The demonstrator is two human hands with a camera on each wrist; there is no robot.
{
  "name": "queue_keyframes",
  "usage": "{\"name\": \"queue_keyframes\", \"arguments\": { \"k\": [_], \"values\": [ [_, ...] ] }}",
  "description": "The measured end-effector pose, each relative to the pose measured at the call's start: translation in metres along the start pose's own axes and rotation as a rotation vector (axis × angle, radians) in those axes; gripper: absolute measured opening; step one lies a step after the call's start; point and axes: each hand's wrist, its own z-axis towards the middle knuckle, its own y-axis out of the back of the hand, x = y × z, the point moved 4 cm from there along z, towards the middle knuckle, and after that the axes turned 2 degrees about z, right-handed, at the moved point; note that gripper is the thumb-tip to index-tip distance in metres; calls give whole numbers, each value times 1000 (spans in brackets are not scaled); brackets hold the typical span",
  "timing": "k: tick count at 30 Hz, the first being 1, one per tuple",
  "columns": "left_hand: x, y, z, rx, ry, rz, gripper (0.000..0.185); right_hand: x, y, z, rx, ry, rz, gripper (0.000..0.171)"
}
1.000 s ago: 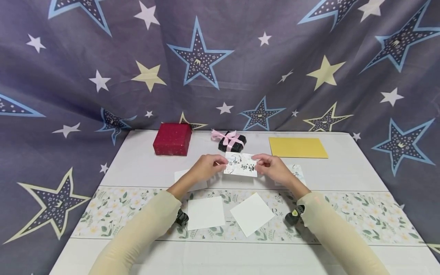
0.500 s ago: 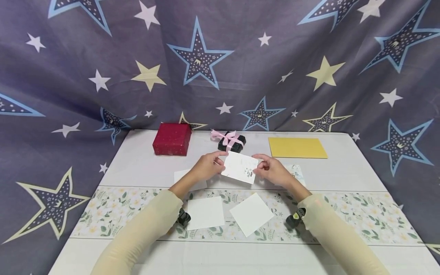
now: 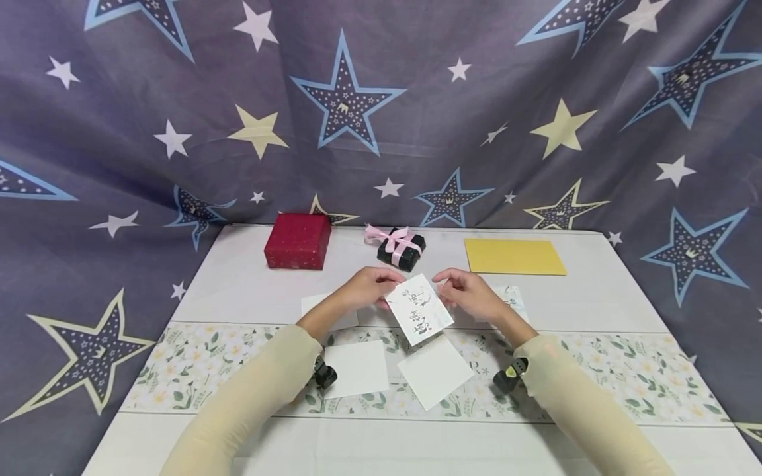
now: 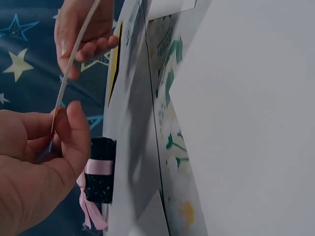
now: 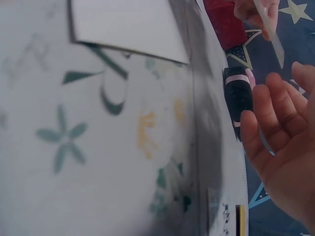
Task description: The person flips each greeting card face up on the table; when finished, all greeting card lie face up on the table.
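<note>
A white card [image 3: 419, 309] with black brush lettering is held above the table, tilted with one corner pointing down. My left hand [image 3: 376, 288] pinches its upper left edge between thumb and fingers; the left wrist view shows the card [image 4: 71, 64] nearly edge-on. Beside the card's right side is my right hand [image 3: 467, 293], fingers loosely bent. In the right wrist view, a gap separates that hand [image 5: 283, 132] from the card [image 5: 271, 34]. Below lie two blank white square cards, one [image 3: 357, 370] to the left and one [image 3: 436, 373] right under the held card.
At the back stand a red box [image 3: 297, 241] and a small black box [image 3: 402, 249] with a pink ribbon. A yellow envelope-like sheet [image 3: 514, 256] lies back right. Another white card [image 3: 312, 303] is partly behind my left forearm, and a printed card [image 3: 512, 299] behind my right.
Both hands held the card one second ago. It was turned over to a mostly blank side, then back to the lettered side, rotated and lower. My right hand has let go.
</note>
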Motion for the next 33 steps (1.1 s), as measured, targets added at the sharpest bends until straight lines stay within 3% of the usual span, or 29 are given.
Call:
{"name": "queue_keyframes", "arguments": {
  "k": [7,12,22,33],
  "values": [
    [-5,-13,2,99,1,-8,28,6,-4,4,75,14,-23,31],
    [-2,-17,6,104,13,-2,27,11,-8,3,95,-17,-43,25],
    [6,-12,5,33,57,23,32,8,3,-2,-78,-109,10,21],
    [7,-14,-1,123,25,38,45,0,20,-17,-196,-189,105,16]
  ]
}}
